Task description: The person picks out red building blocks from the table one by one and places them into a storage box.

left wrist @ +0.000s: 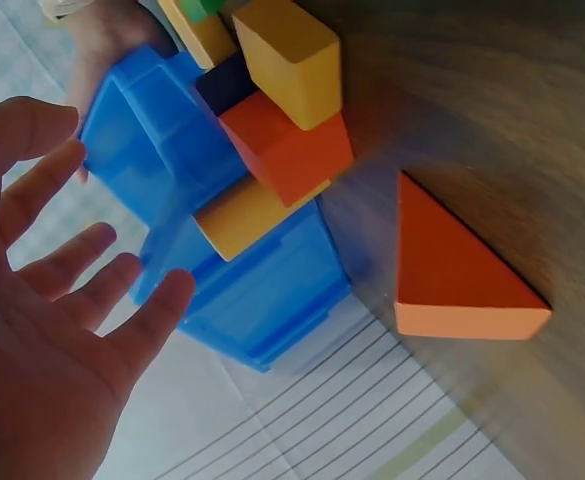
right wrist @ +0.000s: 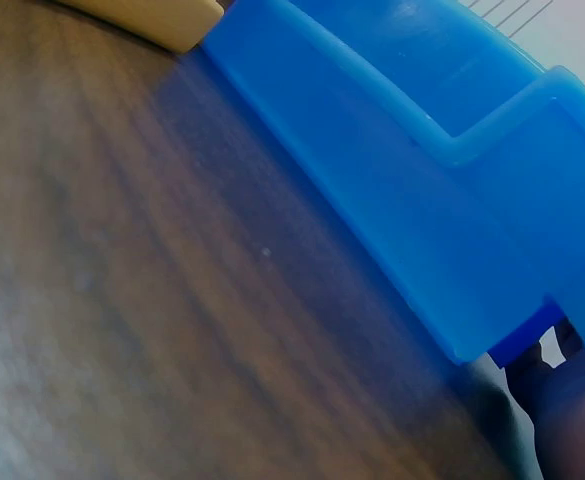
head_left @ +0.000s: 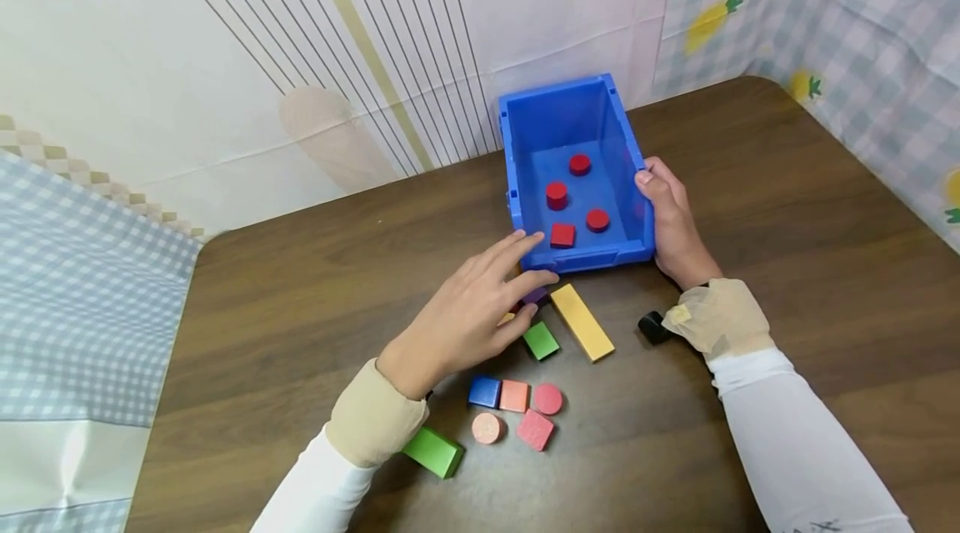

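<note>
Bin [head_left: 551, 126], blue and open-topped, sits on the table [head_left: 337, 266] with four red blocks [head_left: 557, 196] inside. I see the right hand [head_left: 673, 228] gripping its right side, thumb over the rim. The left hand [head_left: 468, 308], fingers spread and holding nothing, is at the bin's near left corner. Just in front of the bin lie a long yellow block [head_left: 582, 323] and a green block [head_left: 541, 341]; farther from it, a blue block [head_left: 484, 391].

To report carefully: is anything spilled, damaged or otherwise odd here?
Nothing stands out: the right hand grips the blue bin, red blocks lie inside, and the loose blocks on the table show no visible damage.
</note>
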Tool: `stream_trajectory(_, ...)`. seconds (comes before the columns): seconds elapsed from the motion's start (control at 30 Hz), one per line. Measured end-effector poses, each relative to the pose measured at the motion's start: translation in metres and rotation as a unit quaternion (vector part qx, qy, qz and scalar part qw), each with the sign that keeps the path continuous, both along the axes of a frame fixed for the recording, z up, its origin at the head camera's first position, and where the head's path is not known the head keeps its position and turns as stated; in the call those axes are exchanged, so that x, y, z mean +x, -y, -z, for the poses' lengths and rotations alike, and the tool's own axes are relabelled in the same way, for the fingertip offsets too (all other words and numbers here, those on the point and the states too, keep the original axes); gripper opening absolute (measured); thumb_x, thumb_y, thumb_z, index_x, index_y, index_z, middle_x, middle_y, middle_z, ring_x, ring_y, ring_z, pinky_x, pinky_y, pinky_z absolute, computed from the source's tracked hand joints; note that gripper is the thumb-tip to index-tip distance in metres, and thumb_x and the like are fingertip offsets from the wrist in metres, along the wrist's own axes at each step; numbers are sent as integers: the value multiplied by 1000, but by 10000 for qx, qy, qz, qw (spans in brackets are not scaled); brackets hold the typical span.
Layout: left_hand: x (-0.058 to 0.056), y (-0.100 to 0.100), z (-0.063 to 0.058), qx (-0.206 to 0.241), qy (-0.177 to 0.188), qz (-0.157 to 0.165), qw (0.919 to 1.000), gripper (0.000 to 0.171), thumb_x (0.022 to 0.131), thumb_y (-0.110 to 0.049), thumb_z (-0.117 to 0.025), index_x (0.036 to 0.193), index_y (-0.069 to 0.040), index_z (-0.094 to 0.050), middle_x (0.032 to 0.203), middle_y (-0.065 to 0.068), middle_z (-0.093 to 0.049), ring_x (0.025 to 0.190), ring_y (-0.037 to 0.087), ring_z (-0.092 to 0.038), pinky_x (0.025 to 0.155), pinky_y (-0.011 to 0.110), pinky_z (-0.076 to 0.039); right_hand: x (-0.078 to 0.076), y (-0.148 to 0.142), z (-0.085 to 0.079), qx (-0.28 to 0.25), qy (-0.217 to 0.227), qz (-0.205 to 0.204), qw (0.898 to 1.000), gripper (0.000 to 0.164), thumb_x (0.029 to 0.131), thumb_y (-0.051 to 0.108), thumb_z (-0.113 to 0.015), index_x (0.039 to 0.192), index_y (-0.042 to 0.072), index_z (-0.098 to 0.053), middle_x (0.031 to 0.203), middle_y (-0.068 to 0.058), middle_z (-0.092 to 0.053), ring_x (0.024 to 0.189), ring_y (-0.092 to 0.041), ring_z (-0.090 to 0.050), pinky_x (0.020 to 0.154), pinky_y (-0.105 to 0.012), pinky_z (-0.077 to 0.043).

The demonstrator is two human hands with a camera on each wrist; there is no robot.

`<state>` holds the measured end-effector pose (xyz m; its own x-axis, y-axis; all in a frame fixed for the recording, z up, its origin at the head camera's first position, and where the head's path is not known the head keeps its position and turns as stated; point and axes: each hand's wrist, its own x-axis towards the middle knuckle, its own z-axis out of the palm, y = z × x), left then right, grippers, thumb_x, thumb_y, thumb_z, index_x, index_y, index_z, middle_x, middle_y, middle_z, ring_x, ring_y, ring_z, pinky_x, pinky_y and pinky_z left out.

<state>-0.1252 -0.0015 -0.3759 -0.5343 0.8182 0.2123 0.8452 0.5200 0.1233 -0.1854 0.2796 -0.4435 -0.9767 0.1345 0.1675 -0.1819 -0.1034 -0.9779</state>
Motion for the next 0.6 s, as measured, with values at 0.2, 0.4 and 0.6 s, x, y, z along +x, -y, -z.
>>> stream_trajectory(0.2,4,6,0,35,210,60,9998,40,97,-31,-51,136,-22,-57,156,5,-33,143,17,-29,107,41,-37,0,-1,0,143,51,-14,9999,47,95,44,-46,110,-1,-48,114,-22,-46,100,-31,-48,77,-37,-41)
stream_trajectory(0.4,10,8,1,285,352,320,9985,44,97,-28,-52,141,-21,-52,155,5,-35,140,18,-33,101,40,-42,-1,-1,-2,148,63,-23,9999,46,95,44,-46,110,1,-48,118,-20,-46,105,-31,-47,81,-38,-41)
stream_trajectory(0.6,19,10,2,307,157,441,9984,43,97,-27,-53,140,-22,-54,150,3,-43,137,16,-38,95,36,-44,-1,-1,-1,94,53,-2,9999,45,95,43,-47,107,0,-48,108,-20,-45,99,-30,-47,77,-36,-39)
